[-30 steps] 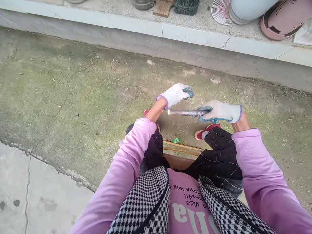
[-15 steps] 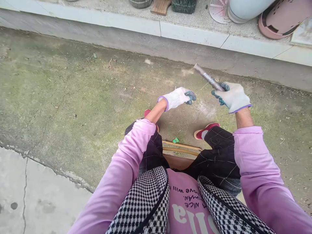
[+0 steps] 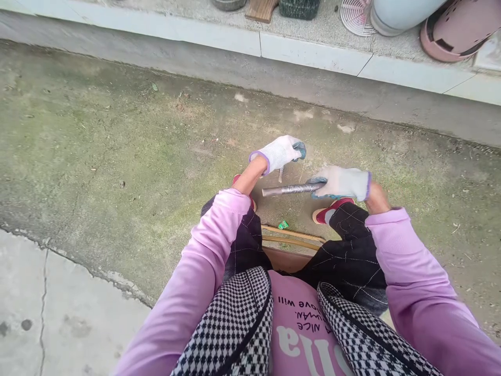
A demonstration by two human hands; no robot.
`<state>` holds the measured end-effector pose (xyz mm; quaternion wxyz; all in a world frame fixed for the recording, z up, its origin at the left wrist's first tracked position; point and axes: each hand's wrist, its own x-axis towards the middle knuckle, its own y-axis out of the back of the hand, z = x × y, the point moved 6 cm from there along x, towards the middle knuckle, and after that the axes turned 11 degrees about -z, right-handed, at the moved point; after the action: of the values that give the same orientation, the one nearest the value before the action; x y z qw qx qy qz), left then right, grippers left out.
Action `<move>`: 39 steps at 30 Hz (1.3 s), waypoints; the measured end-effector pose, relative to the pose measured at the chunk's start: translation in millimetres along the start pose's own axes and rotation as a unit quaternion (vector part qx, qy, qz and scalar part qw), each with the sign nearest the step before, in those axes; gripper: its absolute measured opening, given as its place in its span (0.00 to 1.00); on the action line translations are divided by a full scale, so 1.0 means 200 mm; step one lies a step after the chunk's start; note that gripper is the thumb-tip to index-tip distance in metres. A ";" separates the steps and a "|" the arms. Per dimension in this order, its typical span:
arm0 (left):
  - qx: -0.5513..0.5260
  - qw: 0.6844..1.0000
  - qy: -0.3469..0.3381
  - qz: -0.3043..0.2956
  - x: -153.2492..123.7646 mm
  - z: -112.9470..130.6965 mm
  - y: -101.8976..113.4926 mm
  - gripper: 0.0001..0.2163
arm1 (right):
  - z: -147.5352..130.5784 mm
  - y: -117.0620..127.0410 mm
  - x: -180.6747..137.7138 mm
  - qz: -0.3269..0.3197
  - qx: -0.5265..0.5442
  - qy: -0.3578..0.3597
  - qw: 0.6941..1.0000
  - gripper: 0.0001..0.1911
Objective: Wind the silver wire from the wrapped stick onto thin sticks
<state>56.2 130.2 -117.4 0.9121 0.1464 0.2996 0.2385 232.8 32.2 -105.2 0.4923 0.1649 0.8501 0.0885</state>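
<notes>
My right hand, in a white glove with blue-green coated fingers, is closed around one end of a grey-brown rod. Silvery wire is wound about the rod's middle, and its free end points left, below my other hand. My left hand, gloved the same way, is closed with its fingers curled down. A short, thin grey stick pokes out beneath it; the rest is hidden by the glove. Between the two hands a very fine strand shows faintly.
Mossy concrete ground lies around my red shoes. Ahead runs a white-tiled ledge bearing a wooden board, a dark green container, a pale pot and a pink perforated container. A green wrapper lies between my feet.
My right hand has come down and left, swinging the rod from pointing up-left to nearly level. My left hand has shifted slightly left, and the short stick's end now shows below it instead of above.
</notes>
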 end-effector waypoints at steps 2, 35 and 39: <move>0.024 1.000 0.016 0.001 -0.01 0.01 0.00 0.09 | 0.02 0.00 0.08 0.008 -0.100 -0.093 0.991 0.06; 0.014 1.000 0.009 -0.014 -0.02 0.03 -0.01 0.09 | 0.20 0.10 0.12 0.070 -0.126 -0.157 0.977 0.10; 0.008 1.000 0.007 -0.025 -0.01 0.04 -0.05 0.11 | 0.30 0.21 0.06 0.096 -0.126 -0.205 0.966 0.11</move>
<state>63.3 120.9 -114.9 0.9146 0.1447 0.3111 0.2137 286.6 73.9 -131.1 0.6616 0.1973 0.6934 0.2062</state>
